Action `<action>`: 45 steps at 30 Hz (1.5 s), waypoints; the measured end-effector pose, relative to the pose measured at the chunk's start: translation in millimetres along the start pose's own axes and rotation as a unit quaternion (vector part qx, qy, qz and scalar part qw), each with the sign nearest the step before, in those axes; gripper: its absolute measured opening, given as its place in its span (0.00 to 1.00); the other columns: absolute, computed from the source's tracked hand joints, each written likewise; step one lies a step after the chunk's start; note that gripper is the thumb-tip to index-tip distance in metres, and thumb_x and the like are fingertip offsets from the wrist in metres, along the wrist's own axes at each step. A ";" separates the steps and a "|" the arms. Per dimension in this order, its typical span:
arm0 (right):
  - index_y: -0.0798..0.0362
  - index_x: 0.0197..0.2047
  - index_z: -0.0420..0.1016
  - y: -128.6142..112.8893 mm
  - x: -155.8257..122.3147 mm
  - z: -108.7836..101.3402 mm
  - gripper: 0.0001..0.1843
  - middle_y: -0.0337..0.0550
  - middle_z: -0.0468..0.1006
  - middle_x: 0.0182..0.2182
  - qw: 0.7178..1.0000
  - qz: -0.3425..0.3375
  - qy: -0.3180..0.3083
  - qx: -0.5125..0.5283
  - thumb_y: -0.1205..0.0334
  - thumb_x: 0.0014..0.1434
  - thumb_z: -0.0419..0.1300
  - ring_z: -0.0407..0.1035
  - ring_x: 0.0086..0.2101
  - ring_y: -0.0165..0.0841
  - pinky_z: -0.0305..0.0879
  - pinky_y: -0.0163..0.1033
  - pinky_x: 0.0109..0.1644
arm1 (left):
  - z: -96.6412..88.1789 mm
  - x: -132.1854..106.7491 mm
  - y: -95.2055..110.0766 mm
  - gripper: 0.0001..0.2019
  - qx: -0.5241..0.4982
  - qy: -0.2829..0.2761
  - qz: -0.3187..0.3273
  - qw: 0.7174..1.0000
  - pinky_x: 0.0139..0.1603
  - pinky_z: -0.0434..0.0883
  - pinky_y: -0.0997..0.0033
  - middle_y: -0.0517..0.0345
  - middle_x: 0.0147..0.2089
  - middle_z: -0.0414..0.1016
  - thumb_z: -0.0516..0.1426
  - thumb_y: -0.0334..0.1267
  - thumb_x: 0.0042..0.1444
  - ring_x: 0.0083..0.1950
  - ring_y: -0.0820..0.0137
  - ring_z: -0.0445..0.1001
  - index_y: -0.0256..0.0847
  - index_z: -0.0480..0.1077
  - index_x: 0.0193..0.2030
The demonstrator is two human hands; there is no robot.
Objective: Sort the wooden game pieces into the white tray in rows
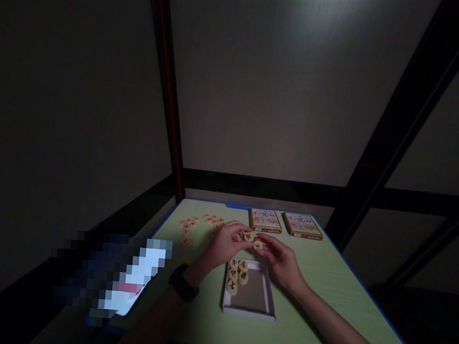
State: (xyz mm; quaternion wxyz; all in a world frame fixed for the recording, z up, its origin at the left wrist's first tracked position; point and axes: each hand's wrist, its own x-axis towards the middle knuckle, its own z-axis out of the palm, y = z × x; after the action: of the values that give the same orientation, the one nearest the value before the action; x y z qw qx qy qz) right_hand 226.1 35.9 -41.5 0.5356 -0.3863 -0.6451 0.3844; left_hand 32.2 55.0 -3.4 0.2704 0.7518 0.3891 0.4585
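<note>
My left hand [227, 242], with a dark watch [183, 282] on its wrist, pinches a round Chinese chess piece [249, 236] with a black character. Close against it, my right hand [282, 260] grips a second black-marked chess piece [257, 245]. Both hands are above the far edge of a shallow white box tray [248, 315]. Along the tray's left side lie several black-marked pieces [233, 274], faces up. Several red-marked chess pieces [186, 231] are spread on the table beyond my left hand, some partly hidden by it.
Two flat printed boxes, one [265, 221] nearer the middle and another [302, 225] to its right, lie at the back of the green, blue-edged table [335, 286]. A blurred-out bright flat object [137, 281] sits at the left edge. Walls stand behind and left.
</note>
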 end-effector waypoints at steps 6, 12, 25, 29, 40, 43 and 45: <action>0.49 0.54 0.79 -8.1 -3.0 -2.2 0.20 0.48 0.81 0.44 0.983 -0.106 0.012 -0.149 0.62 0.58 0.62 0.76 0.42 0.40 0.74 0.46 0.49 | 0.0 -0.1 -1.0 0.13 -0.081 -0.027 -0.028 0.996 0.39 0.74 0.73 0.53 0.43 0.78 0.68 0.28 0.46 0.41 0.69 0.76 0.38 0.80 0.41; 0.49 0.56 0.74 -1.9 -9.5 2.0 0.19 0.47 0.81 0.44 0.973 -0.154 0.013 -0.169 0.62 0.61 0.61 0.77 0.36 0.36 0.76 0.42 0.42 | 6.4 -3.2 2.6 0.21 -0.163 -0.070 -0.079 0.981 0.38 0.73 0.72 0.52 0.41 0.79 0.72 0.32 0.40 0.40 0.68 0.76 0.36 0.78 0.44; 0.53 0.39 0.77 -48.5 -25.3 -3.9 0.19 0.43 0.80 0.28 0.871 -0.270 -0.170 -0.373 0.54 0.72 0.49 0.75 0.28 0.32 0.66 0.34 0.32 | -1.3 4.6 -15.8 0.19 -0.195 0.003 -0.123 0.973 0.42 0.74 0.68 0.50 0.38 0.81 0.70 0.43 0.47 0.39 0.67 0.77 0.34 0.78 0.43; 0.53 0.34 0.79 -53.6 -40.1 3.9 0.14 0.42 0.80 0.26 0.819 -0.240 -0.245 -0.461 0.58 0.68 0.56 0.74 0.26 0.33 0.62 0.35 0.30 | 1.4 3.6 -20.3 0.17 -0.169 -0.006 -0.134 0.976 0.39 0.73 0.70 0.51 0.36 0.80 0.69 0.41 0.48 0.37 0.68 0.77 0.34 0.78 0.42; 0.51 0.37 0.81 -52.8 -52.1 22.3 0.07 0.42 0.84 0.34 0.807 -0.118 -0.290 -0.501 0.68 0.60 0.61 0.78 0.34 0.36 0.62 0.35 0.35 | 7.8 0.6 -24.6 0.11 -0.061 -0.032 -0.112 0.991 0.42 0.75 0.70 0.52 0.42 0.82 0.66 0.37 0.50 0.39 0.68 0.78 0.37 0.79 0.41; 0.51 0.38 0.80 -56.5 -51.5 23.4 0.08 0.43 0.84 0.35 0.804 -0.115 -0.295 -0.504 0.70 0.58 0.60 0.78 0.35 0.35 0.62 0.34 0.36 | 8.2 -0.7 -23.8 0.11 -0.028 -0.033 -0.118 0.992 0.41 0.75 0.70 0.53 0.42 0.82 0.66 0.37 0.50 0.40 0.67 0.78 0.38 0.79 0.41; 0.52 0.37 0.80 -58.8 -50.8 26.2 0.07 0.44 0.84 0.35 0.799 -0.103 -0.296 -0.513 0.69 0.58 0.60 0.78 0.35 0.36 0.61 0.35 0.35 | 8.1 -1.1 -22.8 0.11 -0.010 -0.036 -0.124 0.992 0.40 0.75 0.70 0.53 0.40 0.82 0.66 0.37 0.50 0.39 0.67 0.78 0.38 0.79 0.41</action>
State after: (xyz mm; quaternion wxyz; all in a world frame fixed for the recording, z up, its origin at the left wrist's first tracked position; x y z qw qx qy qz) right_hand 201.6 -36.4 -11.5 0.0781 -0.4030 -0.9112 0.0348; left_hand 31.5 66.3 -24.8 0.3465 0.7109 0.4652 0.3978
